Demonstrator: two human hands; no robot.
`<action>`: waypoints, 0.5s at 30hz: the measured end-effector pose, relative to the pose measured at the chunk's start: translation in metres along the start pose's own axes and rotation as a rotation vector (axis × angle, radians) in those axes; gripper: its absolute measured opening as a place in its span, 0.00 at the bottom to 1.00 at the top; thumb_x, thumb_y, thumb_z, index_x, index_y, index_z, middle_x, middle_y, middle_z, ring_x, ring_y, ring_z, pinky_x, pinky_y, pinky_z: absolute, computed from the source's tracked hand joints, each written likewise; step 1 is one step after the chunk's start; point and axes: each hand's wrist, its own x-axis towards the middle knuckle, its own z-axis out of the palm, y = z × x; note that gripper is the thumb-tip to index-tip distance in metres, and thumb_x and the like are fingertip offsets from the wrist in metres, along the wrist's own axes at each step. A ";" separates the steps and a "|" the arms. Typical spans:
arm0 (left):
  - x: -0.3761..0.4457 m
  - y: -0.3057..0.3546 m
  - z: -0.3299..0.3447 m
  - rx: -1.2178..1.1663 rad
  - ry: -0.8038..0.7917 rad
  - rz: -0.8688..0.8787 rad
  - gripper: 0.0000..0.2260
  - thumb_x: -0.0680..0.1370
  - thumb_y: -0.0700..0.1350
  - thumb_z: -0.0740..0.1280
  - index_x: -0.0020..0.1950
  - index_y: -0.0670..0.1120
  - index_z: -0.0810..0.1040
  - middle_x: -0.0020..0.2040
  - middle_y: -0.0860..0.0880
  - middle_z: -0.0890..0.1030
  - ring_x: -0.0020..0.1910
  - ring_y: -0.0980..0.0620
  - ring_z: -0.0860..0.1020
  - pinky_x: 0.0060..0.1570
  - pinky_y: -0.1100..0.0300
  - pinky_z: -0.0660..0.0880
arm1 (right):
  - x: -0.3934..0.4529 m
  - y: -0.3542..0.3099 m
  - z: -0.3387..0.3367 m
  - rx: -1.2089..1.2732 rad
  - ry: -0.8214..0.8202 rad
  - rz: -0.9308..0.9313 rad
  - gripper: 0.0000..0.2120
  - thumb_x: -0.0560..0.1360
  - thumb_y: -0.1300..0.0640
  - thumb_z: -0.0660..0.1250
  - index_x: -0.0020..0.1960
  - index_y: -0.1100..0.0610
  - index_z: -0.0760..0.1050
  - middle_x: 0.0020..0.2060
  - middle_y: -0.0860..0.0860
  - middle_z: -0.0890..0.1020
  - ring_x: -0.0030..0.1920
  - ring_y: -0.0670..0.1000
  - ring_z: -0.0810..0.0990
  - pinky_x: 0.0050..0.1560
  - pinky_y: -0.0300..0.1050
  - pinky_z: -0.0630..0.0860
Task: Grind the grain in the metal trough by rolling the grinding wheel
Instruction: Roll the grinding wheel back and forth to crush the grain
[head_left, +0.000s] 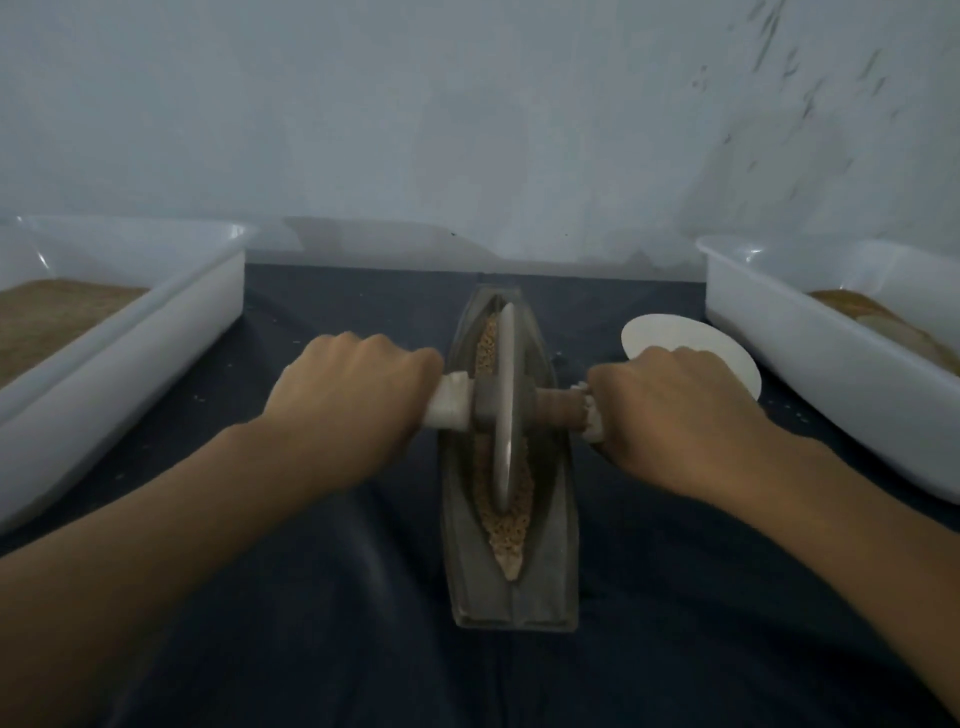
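Looks like home/small workshop: scuffed wall (467, 104), dark cloth (337, 597), plastic tubs (156, 332) w/ grain.

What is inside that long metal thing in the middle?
Brown grain fills the groove of the metal trough, and the grinding wheel stands in it, held by both hands. The grain right under the wheel is hidden.

Dull grey metal trough (511, 587), glossy white plastic tubs (789, 332), matt dark cloth (332, 649).
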 end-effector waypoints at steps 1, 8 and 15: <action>-0.007 0.001 -0.003 -0.007 0.015 0.003 0.18 0.65 0.48 0.73 0.38 0.52 0.62 0.27 0.55 0.60 0.23 0.51 0.61 0.25 0.60 0.55 | -0.003 -0.001 -0.005 -0.027 0.014 -0.018 0.26 0.63 0.53 0.74 0.30 0.48 0.54 0.23 0.46 0.60 0.22 0.50 0.60 0.26 0.40 0.48; 0.021 -0.002 0.021 -0.061 -0.032 -0.156 0.09 0.73 0.46 0.67 0.42 0.50 0.65 0.31 0.52 0.67 0.29 0.47 0.69 0.30 0.56 0.64 | 0.043 0.005 0.014 -0.087 -0.015 0.058 0.13 0.69 0.54 0.68 0.35 0.50 0.64 0.25 0.49 0.64 0.27 0.56 0.67 0.28 0.44 0.56; 0.053 -0.006 0.019 -0.018 -0.083 -0.152 0.09 0.74 0.43 0.66 0.43 0.48 0.65 0.33 0.48 0.67 0.31 0.46 0.65 0.32 0.53 0.64 | 0.053 0.011 0.027 0.033 -0.026 0.157 0.11 0.73 0.50 0.66 0.37 0.51 0.66 0.35 0.54 0.77 0.33 0.57 0.71 0.33 0.46 0.63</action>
